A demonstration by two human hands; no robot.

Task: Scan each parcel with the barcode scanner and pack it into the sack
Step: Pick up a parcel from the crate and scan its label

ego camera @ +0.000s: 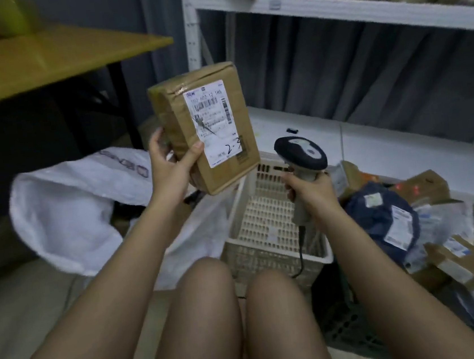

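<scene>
My left hand (172,164) grips a brown cardboard parcel (228,162) by its lower left edge and holds it upright in the air, its white shipping label with barcode facing me. My right hand (311,191) grips the handle of the grey and black barcode scanner (300,151), whose head sits just right of the parcel and points away from me. The white woven sack (65,216) lies open on the floor at the left, below the parcel.
A cream plastic basket (265,229) stands tipped in front of my knees. A pile of parcels (388,221), one dark blue bag and several cardboard boxes, lies at the right on the floor. White shelving (328,6) with boxes rises behind; a yellow table (40,69) at upper left.
</scene>
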